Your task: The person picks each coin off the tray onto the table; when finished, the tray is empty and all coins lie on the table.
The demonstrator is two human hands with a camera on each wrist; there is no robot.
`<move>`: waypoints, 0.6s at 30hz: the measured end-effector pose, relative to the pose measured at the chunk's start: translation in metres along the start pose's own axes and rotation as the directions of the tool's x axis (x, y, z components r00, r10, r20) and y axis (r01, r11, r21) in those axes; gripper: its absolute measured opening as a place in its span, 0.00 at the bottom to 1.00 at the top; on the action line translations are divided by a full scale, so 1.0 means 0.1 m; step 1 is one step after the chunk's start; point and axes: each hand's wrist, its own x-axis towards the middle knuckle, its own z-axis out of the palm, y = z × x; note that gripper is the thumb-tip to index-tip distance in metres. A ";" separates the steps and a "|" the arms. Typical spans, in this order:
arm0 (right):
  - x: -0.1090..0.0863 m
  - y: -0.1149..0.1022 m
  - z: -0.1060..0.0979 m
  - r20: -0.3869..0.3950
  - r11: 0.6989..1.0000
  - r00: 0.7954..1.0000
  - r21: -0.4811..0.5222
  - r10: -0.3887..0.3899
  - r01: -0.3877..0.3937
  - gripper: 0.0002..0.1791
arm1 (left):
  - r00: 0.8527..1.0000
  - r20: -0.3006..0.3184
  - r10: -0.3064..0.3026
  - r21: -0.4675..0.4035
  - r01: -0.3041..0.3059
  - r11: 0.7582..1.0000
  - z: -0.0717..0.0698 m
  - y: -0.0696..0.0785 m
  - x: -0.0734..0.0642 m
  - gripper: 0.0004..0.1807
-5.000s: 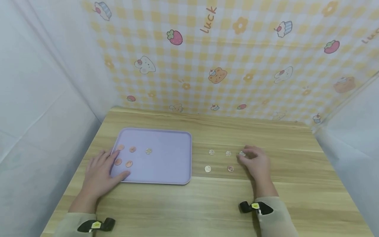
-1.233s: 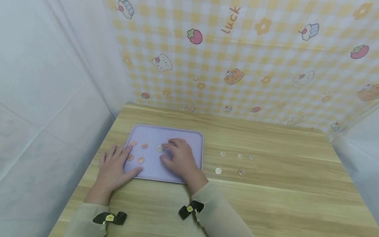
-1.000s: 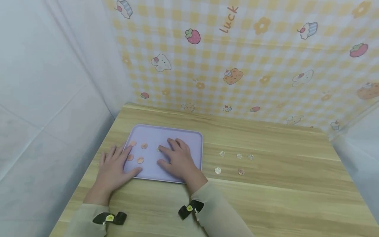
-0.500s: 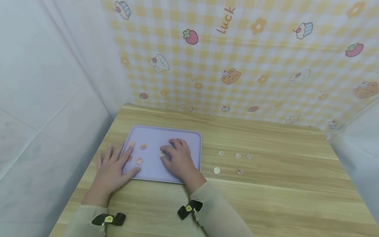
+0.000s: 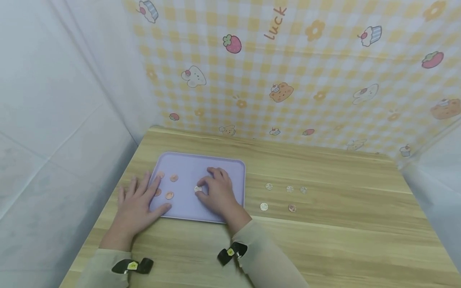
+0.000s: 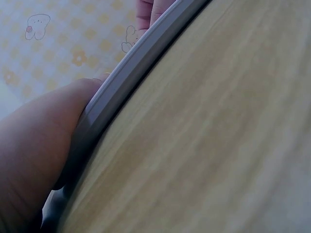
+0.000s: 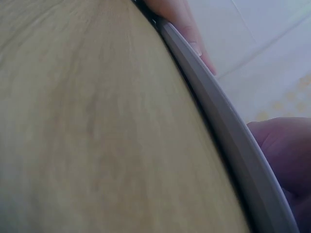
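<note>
Midway across the tray, the right hand pinched a silver coin; the left hand lay spread wide; the coin seemed light, stiff, slippery, best held by its edge.

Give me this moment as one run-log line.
left hand: on lilac tray edge | right hand: pinches silver coin | four copper coins in tray | five coins on table
</note>
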 end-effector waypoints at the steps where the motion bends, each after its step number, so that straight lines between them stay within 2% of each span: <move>1: 0.00 0.00 0.00 0.002 1.000 1.000 0.002 0.000 0.000 0.11 | 1.000 0.000 0.001 -0.003 -0.001 1.000 0.00 0.00 0.00 0.55; 5: 0.00 0.01 0.00 -0.009 0.999 1.000 0.019 -0.026 0.026 0.10 | 1.000 -0.002 0.005 -0.014 -0.005 1.000 -0.01 0.00 0.00 0.55; 10: -0.02 0.02 0.01 -0.052 0.991 0.990 0.026 -0.131 0.133 0.08 | 1.000 0.002 0.005 -0.014 -0.005 1.000 -0.02 0.00 0.01 0.55; 14: -0.03 0.03 0.02 -0.083 0.974 0.972 0.028 -0.222 0.225 0.06 | 1.000 0.006 0.003 -0.013 -0.003 1.000 -0.02 0.00 0.01 0.56; 18: -0.05 0.05 0.01 -0.126 0.947 0.942 0.048 -0.311 0.318 0.08 | 1.000 0.013 -0.003 -0.014 0.003 1.000 -0.01 0.00 0.02 0.57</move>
